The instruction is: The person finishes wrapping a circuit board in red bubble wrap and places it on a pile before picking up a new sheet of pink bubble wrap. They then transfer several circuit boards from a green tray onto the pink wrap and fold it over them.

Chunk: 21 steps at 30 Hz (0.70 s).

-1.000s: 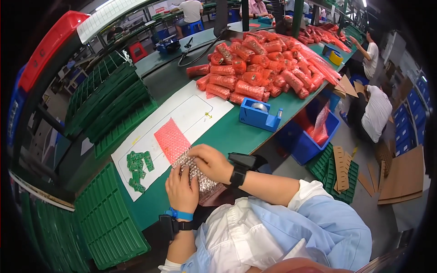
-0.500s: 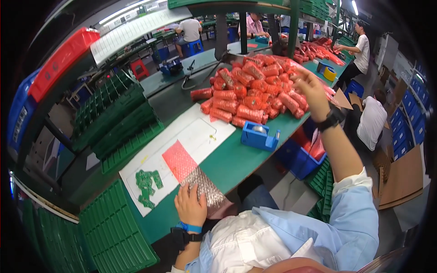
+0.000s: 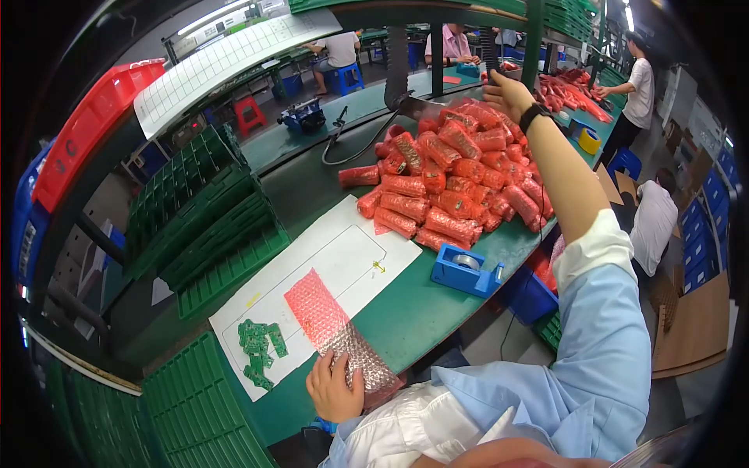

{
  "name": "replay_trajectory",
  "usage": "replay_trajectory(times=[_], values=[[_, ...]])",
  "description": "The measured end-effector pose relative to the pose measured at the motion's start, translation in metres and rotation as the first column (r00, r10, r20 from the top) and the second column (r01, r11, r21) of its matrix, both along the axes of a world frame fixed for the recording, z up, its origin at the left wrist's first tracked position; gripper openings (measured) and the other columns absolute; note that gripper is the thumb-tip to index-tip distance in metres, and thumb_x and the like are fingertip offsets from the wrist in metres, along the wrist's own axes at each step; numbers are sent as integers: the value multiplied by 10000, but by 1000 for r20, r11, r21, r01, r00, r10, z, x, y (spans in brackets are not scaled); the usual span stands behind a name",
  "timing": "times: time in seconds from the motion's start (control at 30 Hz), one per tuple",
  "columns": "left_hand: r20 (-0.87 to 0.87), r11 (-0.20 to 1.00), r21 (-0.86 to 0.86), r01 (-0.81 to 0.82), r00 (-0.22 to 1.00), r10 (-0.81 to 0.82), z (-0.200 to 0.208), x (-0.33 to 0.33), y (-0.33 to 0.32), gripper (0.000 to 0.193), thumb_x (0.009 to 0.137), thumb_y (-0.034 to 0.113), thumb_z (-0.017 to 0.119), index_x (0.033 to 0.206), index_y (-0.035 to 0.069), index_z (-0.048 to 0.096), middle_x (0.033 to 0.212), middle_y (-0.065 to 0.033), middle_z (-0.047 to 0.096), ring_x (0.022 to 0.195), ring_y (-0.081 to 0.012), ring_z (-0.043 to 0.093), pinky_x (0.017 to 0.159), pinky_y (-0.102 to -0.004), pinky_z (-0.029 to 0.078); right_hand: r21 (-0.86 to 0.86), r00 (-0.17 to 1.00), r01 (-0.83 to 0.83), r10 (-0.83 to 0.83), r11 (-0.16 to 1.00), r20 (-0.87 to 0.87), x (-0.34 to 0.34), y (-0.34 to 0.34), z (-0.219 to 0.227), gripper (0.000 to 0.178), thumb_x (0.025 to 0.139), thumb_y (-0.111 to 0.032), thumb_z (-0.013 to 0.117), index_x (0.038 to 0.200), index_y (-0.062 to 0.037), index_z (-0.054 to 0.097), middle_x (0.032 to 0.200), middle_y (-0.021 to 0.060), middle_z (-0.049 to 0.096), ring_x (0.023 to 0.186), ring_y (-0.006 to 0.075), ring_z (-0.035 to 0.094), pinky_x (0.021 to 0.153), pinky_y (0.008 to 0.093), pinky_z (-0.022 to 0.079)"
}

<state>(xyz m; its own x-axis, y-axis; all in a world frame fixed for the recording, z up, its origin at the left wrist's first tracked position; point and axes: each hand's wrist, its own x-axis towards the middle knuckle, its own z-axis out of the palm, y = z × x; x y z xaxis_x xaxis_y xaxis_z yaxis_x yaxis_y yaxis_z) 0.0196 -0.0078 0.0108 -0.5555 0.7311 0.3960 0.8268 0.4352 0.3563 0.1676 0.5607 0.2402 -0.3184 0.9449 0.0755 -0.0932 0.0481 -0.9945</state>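
Note:
My left hand rests with spread fingers on the near end of a bubble-wrap sheet or bag. Its far half is pink bubble wrap, and its near half is silvery bubble wrap. Beyond the far side of a heap of red bubble-wrapped rolls, my right hand is stretched out, fingers apart, with nothing visible in it. Small green circuit boards lie loosely on a white sheet, left of the pink wrap. A blue tape dispenser stands at the table's right edge.
Green slotted trays lie at the near left, and more green trays are stacked beyond. A blue bin stands below the table's right edge. A green post rises near my right hand. Other people sit and stand farther off.
My right hand has moved away from me and slightly left, to the far side of the heap, its fingers straightening. The left hand stays on the bubble wrap. The whole view has shifted slightly.

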Motion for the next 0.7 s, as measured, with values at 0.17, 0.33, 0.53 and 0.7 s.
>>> replay_trajectory(times=[0.17, 0.33, 0.53, 0.7], values=[[42, 1000, -10, -9, 999, 9, -2, -6, 6, 366, 730, 249, 645, 1068, 114, 607, 1193, -114, 525, 1124, -318, 461, 968, -452, 305, -51, 989, 87, -92, 995, -113, -40, 40, 11, 591, 870, -491, 519, 1251, -52, 416, 1285, 155, 465, 1144, 290, 458, 998, 394, 344], [50, 998, -59, 0, 999, 3, -8, -11, 3, 394, 719, 290, 644, 1079, 131, 612, 1186, -116, 529, 1121, -334, 457, 957, -470, 304, -35, 983, 172, -174, 984, -50, -55, 75, 8, 659, 834, -562, 523, 1230, -45, 425, 1249, 146, 494, 1114, 284, 476, 981, 395, 350], [65, 993, -116, -11, 998, 19, -6, -10, 1, 414, 703, 310, 650, 1078, 138, 618, 1184, -113, 529, 1122, -334, 457, 949, -477, 306, -44, 955, 243, -247, 969, -162, -65, 109, -5, 669, 819, -599, 511, 1194, -50, 443, 1150, 125, 549, 1033, 262, 508, 918, 387, 384], [54, 991, -131, -18, 998, 25, -8, -11, 1, 409, 694, 310, 655, 1064, 139, 621, 1183, -109, 523, 1117, -328, 458, 944, -479, 307, -61, 935, 248, -255, 967, -247, -76, 128, -17, 671, 817, -624, 486, 1192, -68, 453, 1101, 115, 557, 984, 268, 517, 846, 391, 413]])
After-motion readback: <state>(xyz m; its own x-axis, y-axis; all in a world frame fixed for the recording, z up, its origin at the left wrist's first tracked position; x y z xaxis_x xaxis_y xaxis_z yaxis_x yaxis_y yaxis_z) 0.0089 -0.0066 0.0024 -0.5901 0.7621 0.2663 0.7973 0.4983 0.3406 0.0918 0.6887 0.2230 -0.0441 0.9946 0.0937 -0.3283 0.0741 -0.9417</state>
